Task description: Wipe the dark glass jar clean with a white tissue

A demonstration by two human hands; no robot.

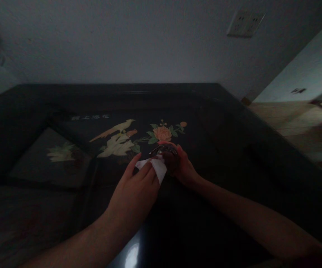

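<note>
My left hand pinches a white tissue and presses it against a small dark glass object with a shiny rim. My right hand is wrapped round that glass object and holds it just above the black lacquered table. The two hands meet over the table's middle, in front of an inlaid picture of pale birds and a pink flower. The light is dim, so the object's shape is hard to make out.
The table top has a raised dark rim along the back and right. A grey wall stands behind it with a white socket plate. Wooden floor lies to the right.
</note>
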